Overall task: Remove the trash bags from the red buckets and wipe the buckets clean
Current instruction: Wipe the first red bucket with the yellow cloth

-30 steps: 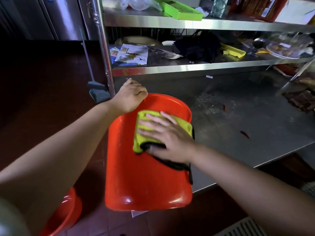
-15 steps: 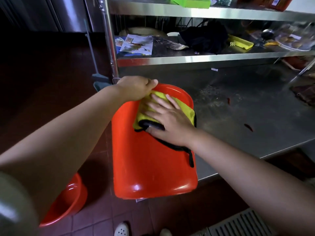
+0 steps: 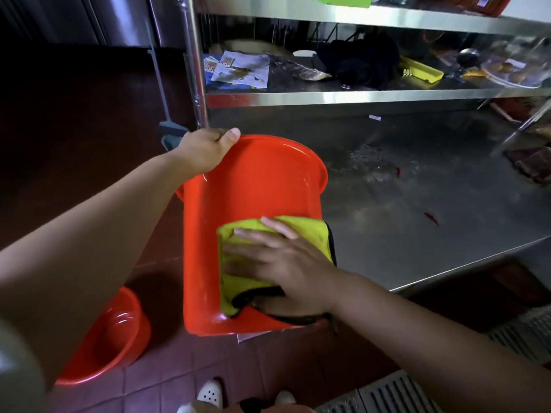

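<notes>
A red bucket [image 3: 253, 186] lies tipped on its side at the left end of the steel table [image 3: 417, 222], its rim toward the shelves and its base toward me. My left hand [image 3: 205, 149] grips the far rim. My right hand [image 3: 283, 263] presses a yellow cloth with black edging [image 3: 301, 231] flat against the bucket's outer wall near the base, fingers spread. A second red bucket [image 3: 107, 341] stands on the floor at the lower left.
Steel shelves [image 3: 357, 95] behind the table hold papers, a dark cloth, a yellow tray and a dish of food. A shelf post [image 3: 195, 70] rises just behind my left hand. A floor drain grate [image 3: 447, 380] lies at the lower right. White shoes show below.
My right hand has slid the yellow cloth from near the bucket's rim down its wall toward the base. My left hand keeps its grip on the rim.
</notes>
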Demonstrator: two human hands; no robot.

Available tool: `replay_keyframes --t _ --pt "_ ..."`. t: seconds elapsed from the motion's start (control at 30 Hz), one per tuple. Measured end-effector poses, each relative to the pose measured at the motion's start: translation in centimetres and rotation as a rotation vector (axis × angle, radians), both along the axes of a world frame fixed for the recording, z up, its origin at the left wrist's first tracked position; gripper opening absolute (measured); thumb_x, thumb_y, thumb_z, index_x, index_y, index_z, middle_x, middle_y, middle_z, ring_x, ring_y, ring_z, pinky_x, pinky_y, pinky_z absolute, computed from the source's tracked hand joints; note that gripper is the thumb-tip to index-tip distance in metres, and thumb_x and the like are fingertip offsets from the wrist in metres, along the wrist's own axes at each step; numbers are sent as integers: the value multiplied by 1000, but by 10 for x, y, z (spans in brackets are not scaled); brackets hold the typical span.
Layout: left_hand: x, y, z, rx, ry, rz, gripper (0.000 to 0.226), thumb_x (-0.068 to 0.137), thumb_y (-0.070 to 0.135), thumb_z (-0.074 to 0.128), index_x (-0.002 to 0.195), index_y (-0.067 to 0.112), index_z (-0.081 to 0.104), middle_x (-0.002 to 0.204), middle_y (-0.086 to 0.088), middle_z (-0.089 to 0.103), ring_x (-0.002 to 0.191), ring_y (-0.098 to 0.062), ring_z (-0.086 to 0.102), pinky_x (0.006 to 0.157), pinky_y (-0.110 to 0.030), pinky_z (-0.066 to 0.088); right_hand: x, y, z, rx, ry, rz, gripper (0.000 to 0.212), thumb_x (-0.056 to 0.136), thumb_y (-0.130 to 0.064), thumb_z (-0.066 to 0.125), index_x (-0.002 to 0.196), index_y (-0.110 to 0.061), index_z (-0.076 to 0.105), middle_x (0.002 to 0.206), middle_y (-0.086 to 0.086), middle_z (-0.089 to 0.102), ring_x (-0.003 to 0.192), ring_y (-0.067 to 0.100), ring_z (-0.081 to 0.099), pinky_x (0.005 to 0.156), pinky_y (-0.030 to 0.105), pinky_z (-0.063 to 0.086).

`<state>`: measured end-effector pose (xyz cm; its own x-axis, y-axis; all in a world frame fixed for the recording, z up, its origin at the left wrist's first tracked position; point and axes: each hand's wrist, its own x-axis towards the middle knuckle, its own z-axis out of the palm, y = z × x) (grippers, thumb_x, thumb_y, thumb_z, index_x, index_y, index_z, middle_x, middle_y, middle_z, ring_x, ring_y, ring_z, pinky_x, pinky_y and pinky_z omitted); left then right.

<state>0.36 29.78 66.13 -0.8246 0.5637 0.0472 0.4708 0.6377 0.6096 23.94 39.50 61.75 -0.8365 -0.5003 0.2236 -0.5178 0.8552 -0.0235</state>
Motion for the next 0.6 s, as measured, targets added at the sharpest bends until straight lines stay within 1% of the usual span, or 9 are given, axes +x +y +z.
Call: replay_keyframes --t 0.13,0.23,0.33,0.37,0.4,0.43,0.47,0.53,0.6 --pt "-14 -17 -11 133 -152 12 53 91 59 40 123 22 61 129 -7 59 124 -23 51 109 -37 35 -57 17 20 -64 20 -152 52 86 -41 57 137 -30 49 149 -6 39 144 16 21 118 46 7" --pt "-18 -20 -16 244 -239 7 52 89 61 44 111 19 66 117 -8 66 114 -23 58 103 -41 43 -97 38 41 -123 -29 -323 54 87 -43 47 140 -33 43 152 -11 31 144 12 16 117 43 8" --pt "-19 -22 -21 320 -295 15 54 88 62 43 107 17 66 110 -8 68 107 -24 61 99 -41 46 -116 46 45 -55 -58 -345 54 89 -45 44 142 -37 37 154 -16 25 144 7 12 118 40 7" --pt "-20 -22 -25 333 -293 19 53 89 62 42 100 16 68 103 -8 69 100 -24 63 95 -38 48 -116 44 44 -31 -51 -347 54 90 -47 44 142 -38 37 154 -16 25 144 7 11 118 41 5" --pt "-20 -22 -28 328 -271 23 51 90 61 42 88 16 67 90 -6 68 90 -23 63 87 -34 49 -113 40 42 -18 -38 -357 54 89 -50 43 142 -39 37 154 -16 24 145 6 10 118 41 3" --pt "-20 -21 -32 314 -242 29 49 91 58 41 76 17 62 77 -2 64 79 -21 60 77 -30 47 -108 35 38 -10 -22 -369 55 89 -52 41 142 -40 36 154 -15 24 145 6 8 118 41 2" --pt "-18 -20 -34 305 -216 37 47 93 55 40 67 19 56 68 2 58 73 -19 55 71 -28 42 -99 30 35 -5 -7 -376 55 88 -54 40 142 -40 36 154 -15 24 145 7 7 118 42 1" --pt "-15 -18 -34 303 -189 30 44 96 49 39 64 21 50 65 4 53 70 -16 51 68 -25 41 -77 22 29 -6 15 -356 55 89 -55 43 141 -38 38 154 -13 27 146 9 8 118 45 3" --pt "-13 -19 -32 338 -229 -13 43 97 45 39 72 15 57 70 0 54 68 -13 51 60 -17 44 -48 15 20 -43 28 -302 54 89 -51 49 140 -35 43 153 -10 31 146 13 12 118 47 4"
